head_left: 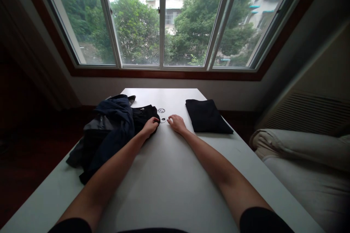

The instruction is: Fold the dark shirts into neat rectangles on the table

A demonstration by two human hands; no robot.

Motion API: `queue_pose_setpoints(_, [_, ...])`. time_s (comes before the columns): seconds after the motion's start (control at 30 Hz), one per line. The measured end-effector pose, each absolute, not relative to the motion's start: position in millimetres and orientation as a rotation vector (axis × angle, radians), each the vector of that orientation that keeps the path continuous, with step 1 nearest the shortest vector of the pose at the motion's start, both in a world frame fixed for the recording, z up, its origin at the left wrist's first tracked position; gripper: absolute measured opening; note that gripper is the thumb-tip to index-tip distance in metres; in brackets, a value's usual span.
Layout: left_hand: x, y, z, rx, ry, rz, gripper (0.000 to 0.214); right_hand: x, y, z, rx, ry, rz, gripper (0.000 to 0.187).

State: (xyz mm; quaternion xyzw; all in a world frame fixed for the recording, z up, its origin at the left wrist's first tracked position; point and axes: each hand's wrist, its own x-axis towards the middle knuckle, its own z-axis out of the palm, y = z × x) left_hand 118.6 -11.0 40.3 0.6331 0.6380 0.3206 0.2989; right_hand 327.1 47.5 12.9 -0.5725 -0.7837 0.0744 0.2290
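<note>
My left hand (151, 125) has its fingers closed on the right edge of a black garment (143, 112), which lies flattened with a small light label near its far edge. That garment runs up against a loose pile of dark clothes (109, 127) in navy, grey and black. Just to the right, my right hand (177, 122) hovers at or just above the white table, fingers loosely bent and a little apart, holding nothing visible. A neatly folded black garment (206, 116) rests on the table to the right of it.
Two round fittings (161, 110) are set in the white table (169, 174) between and beyond my hands. A window (161, 18) rises behind the table's far end. On the right stands a light-coloured padded seat (306, 160), close to the table's edge.
</note>
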Motion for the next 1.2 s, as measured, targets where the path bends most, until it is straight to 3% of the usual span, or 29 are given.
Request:
queue_pose_setpoints(0.1, [163,-39,33,1.484,1.436,0.952,0.027,333,48,15,-1.495,-1.996,0.367,0.038])
queue_pose_setpoints(0.27, [190,-66,48,1.665,1.034,0.760,0.016,353,42,17,-1.448,-1.883,0.383,0.035])
queue_pose_setpoints(0.47, [128,-26,59,1.849,1.559,1.115,0.022,345,25,23,-1.367,-2.005,0.140,0.032])
queue_pose_setpoints(0.67, [59,3,27,1.708,2.027,0.927,0.021,320,7,21,-1.234,-2.332,0.137,0.041])
queue_pose_setpoints(0.93, [78,-7,12,2.092,2.177,0.694,0.057,332,7,27,-1.542,-2.385,0.068,0.051])
queue_pose_setpoints(1.2, [79,-11,13,2.153,1.932,0.595,0.051,329,2,33,-1.835,-2.361,0.013,0.034])
